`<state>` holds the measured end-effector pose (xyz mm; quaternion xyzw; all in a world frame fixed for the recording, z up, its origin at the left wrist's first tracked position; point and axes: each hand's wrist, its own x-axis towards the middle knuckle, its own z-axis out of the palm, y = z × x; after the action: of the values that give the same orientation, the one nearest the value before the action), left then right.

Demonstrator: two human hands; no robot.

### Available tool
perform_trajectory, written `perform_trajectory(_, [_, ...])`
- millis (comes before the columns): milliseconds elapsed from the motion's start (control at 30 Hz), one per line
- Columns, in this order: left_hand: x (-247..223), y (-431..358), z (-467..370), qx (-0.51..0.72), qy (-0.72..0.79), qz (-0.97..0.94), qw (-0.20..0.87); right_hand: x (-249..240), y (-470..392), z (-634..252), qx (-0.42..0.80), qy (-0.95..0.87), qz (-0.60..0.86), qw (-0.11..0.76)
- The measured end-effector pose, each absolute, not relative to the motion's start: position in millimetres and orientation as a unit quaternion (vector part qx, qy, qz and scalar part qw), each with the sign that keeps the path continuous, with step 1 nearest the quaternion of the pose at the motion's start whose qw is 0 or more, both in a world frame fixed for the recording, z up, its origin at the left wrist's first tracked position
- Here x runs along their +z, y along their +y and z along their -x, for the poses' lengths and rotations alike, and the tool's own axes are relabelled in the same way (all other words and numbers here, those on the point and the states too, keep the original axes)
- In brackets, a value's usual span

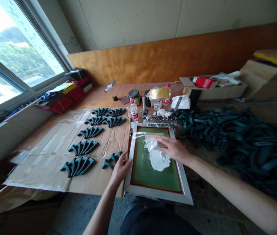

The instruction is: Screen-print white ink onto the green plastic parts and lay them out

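A silver-edged printing screen [159,195] with green mesh lies in front of me. White ink [160,160] is spread thickly over the middle of its mesh. My right hand [172,148] is closed around a squeegee [154,135], whose lower part is coated with the ink. My left hand [121,167] is at the screen's left edge, thumb and fingers apart, thumb by the frame. Beside its fingertips, dark green curved handle-like pieces [109,161] rest on the cardboard [47,163], partly covered by the hand.
Groups of similar pieces [78,165] lie on the cardboard to the left. A large heap of them [226,137] fills the right side. Behind the screen stand metal clamps [158,120], a bottle [134,111] and a tin [134,95]. An open carton [217,91] sits back right.
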<state>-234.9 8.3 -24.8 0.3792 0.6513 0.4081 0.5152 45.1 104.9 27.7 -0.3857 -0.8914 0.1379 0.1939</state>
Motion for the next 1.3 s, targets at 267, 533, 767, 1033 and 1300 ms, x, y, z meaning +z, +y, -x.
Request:
perform_trajectory(267, [78, 39, 231, 0.502, 0.600, -0.374, 0.499, 76, 170, -96, 0.000, -0.750, 0.575, 0.326])
perform_trajectory(533, [134, 102, 204, 0.655, 0.470, -0.392, 0.442, -52, 97, -96, 0.104, -0.817, 0.551, 0.130])
perform_trajectory(767, [21, 3, 142, 0.335, 0.537, -0.239, 0.737, -30, 34, -32, 0.119, -0.778, 0.591, 0.178])
perform_trajectory(1033, [-50, -33, 207, 0.443, 0.673, -0.061, 0.590, -33, 82, -83, 0.088, -0.848, 0.503, 0.142])
perform_trajectory(1300, [-126, -35, 329, 0.270, 0.850, -0.120, 0.437, -76, 200, -200, 0.020, -0.712, 0.701, 0.030])
